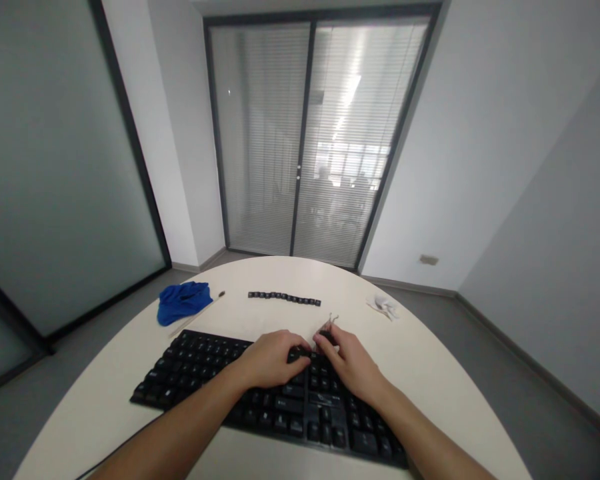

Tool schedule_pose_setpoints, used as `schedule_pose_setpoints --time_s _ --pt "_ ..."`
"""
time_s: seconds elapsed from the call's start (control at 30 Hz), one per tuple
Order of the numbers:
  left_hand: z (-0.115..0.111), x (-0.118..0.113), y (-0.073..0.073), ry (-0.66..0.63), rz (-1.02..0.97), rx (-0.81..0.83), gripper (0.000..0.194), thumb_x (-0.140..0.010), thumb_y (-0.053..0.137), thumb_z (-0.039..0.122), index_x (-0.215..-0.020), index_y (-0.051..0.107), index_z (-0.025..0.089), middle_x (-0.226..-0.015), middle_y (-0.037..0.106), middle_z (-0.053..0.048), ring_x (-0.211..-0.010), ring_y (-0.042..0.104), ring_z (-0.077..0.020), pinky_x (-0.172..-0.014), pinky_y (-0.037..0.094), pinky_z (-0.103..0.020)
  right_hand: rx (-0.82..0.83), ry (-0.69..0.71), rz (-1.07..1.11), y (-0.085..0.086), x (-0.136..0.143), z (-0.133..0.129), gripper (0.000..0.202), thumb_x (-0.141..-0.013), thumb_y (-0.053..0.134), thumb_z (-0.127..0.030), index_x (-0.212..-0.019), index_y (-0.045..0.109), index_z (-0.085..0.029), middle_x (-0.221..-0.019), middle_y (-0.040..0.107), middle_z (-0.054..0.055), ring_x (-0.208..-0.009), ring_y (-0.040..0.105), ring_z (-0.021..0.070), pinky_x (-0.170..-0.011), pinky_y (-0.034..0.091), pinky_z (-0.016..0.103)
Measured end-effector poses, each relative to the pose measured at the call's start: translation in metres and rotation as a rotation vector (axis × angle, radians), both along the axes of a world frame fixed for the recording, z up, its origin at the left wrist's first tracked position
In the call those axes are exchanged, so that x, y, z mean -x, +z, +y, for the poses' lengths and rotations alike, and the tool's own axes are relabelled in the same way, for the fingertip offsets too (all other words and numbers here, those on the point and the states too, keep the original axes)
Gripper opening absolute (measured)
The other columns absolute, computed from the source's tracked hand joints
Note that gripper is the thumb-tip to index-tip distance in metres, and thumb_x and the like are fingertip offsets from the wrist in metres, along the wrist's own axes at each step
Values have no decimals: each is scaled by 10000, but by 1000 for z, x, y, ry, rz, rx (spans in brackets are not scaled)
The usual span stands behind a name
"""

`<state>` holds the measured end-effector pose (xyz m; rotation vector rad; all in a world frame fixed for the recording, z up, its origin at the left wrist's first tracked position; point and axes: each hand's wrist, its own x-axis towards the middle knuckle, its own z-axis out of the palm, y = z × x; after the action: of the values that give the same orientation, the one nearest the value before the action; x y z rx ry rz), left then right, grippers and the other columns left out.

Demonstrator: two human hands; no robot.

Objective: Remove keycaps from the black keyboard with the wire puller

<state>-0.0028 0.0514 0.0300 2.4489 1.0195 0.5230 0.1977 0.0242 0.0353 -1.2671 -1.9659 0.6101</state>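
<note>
Right hand (354, 363) pinches an apparent wire keycap puller (331, 323) over a black keyboard (293, 405), lower centre of frame — what the left hand (273, 360) holds cannot be told — while keycaps (284, 297) line up mid-frame, seemingly to keep order.

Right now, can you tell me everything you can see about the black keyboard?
The keyboard is long, black and plastic-looking, with many keys bearing pale marks. It lies slantwise on the pale table, its right end nearer the viewer. The left hand seems to rest on its far side; the right hand is over its right part; whether it touches is unclear. Some keys are hidden.
</note>
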Motion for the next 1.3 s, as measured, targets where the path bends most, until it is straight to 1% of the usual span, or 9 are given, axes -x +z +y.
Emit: schedule_pose_setpoints --time_s 0.23,0.4,0.53,0.77,0.87,0.93,1.0,1.13,1.3 --pt "2 0 0 -38 27 -1 288 -886 521 373 -1107 673 266 -1057 719 -30 -968 649 -229 -856 466 -321 -56 60 -40 1 1 -5 228 -956 477 -369 -887 625 -209 -872 681 35 -829 619 189 -780 458 298" --pt "1 -7 3 16 66 -19 273 -873 533 408 -1049 694 274 -1009 731 -29 -931 662 -238 -788 481 -316 -48 18 19 -1 -1 -3 279 -953 465 -406 -862 636 -205 -856 688 33 -808 623 185 -760 472 285" --pt "-2 -11 0 67 61 -59 271 -879 527 398 -1052 691 268 -1025 727 -39 -952 659 -242 -812 480 -322 -55 15 41 -2 -3 -2 263 -956 466 -378 -860 639 -205 -845 686 26 -801 623 177 -772 471 279" --pt "-4 -13 -2 67 81 -94 243 -895 511 376 -1000 692 253 -986 736 -38 -923 670 -245 -792 477 -321 -69 44 66 -4 -3 -2 272 -950 470 -400 -863 635 -202 -844 676 30 -811 621 177 -795 489 294" --pt "-5 -15 0 92 71 -101 250 -915 476 352 -1027 670 242 -960 740 -37 -896 679 -231 -789 479 -310 -51 6 147 -5 -3 -1 311 -949 454 -436 -859 622 -191 -841 657 40 -802 615 176 -713 515 272" --pt "-6 -17 1 102 38 -93 263 -931 447 342 -1072 648 245 -975 741 -31 -900 683 -221 -797 481 -302 -21 -37 216 -7 -4 1 344 -943 443 -472 -858 610 -183 -833 643 50 -786 609 178 -633 519 252" --pt "-6 -17 1 101 1 -85 270 -940 436 340 -1109 629 254 -1008 738 -23 -923 682 -216 -806 482 -295 4 -55 258 -8 -4 3 347 -930 465 -485 -858 611 -179 -818 642 50 -770 608 177 -604 513 245" --pt "-6 -17 1 132 -28 -76 268 -950 427 350 -1125 611 263 -1022 737 -16 -923 683 -218 -792 481 -295 -1 -59 292 -7 -4 5 305 -913 520 -447 -866 640 -171 -816 665 45 -773 628 179 -654 506 258" --pt "-9 -17 1 159 17 -71 272 -963 408 364 -1150 580 267 -937 745 -12 -867 689 -232 -751 474 -306 -27 -24 228 -3 -4 5 280 -921 528 -402 -868 681 -174 -836 698 46 -804 642 184 -763 494 280"
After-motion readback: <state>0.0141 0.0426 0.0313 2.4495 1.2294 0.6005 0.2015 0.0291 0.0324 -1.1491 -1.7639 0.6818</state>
